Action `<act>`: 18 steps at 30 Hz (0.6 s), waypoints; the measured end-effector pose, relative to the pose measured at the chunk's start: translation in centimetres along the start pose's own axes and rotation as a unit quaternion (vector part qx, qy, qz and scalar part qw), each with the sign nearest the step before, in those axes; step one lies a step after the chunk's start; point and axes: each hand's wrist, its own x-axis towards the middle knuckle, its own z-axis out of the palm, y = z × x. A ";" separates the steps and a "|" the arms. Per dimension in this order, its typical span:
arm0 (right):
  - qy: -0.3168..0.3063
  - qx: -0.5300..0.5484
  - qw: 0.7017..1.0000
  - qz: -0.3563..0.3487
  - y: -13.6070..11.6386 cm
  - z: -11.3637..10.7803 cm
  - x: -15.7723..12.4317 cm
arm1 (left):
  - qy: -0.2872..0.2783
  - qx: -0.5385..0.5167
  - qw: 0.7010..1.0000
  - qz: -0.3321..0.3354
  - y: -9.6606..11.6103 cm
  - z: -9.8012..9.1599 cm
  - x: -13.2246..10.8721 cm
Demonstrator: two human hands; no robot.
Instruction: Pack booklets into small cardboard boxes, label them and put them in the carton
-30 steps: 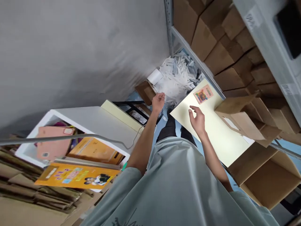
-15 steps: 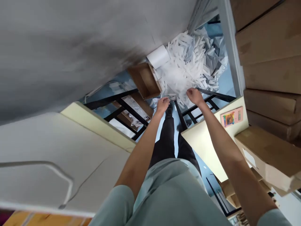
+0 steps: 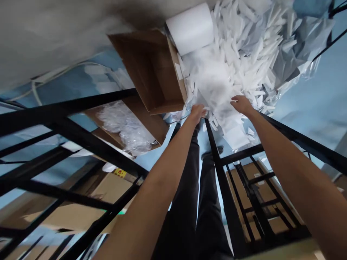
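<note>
Both arms reach forward over a pile of white paper-like scraps [image 3: 252, 61] mixed with clear and grey plastic. Near the pile's lower left edge, my left hand [image 3: 198, 112] has its fingers curled together; what they hold, if anything, is too small to name. To the right, my right hand [image 3: 241, 104] is closed in a pinch above the scraps, and its contents cannot be made out. A white roll [image 3: 191, 28] lies beyond my left hand. Left of the roll is an open, hollow cardboard box [image 3: 153, 70].
Black metal frames [image 3: 89, 141] stand at the left, and another black frame [image 3: 230, 195] at the right. A carton of clear plastic packaging [image 3: 124, 126] lies lower left. Cardboard boxes [image 3: 114, 187] sit behind the bars. My legs are below, on a blue floor [image 3: 311, 97].
The view has moved lower and closer to the pile. The pale panels and the stacked boxes on the right have mostly left view. Both hands remain low over the scraps, with fingers drawn together.
</note>
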 end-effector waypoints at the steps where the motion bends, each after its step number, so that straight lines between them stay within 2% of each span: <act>1: 0.000 0.004 1.000 0.002 0.5 0.8 1.2 | 0.005 -0.013 1.000 -0.005 -0.5 0.4 1.7; 5: -0.016 0.028 0.999 0.004 2.0 3.6 5.3 | 0.016 -0.037 0.999 -0.031 -2.4 1.9 7.1; 9: -0.017 0.021 1.000 -0.014 3.3 5.3 8.2 | 0.022 -0.052 0.997 -0.046 -4.0 3.2 10.4; 15: -0.044 0.060 0.997 -0.009 4.8 6.7 10.9 | 0.041 -0.078 0.995 -0.057 -5.6 4.9 11.8; 18: -0.033 0.068 0.997 -0.008 4.9 7.6 11.5 | 0.056 -0.076 0.994 -0.058 -5.9 5.3 11.9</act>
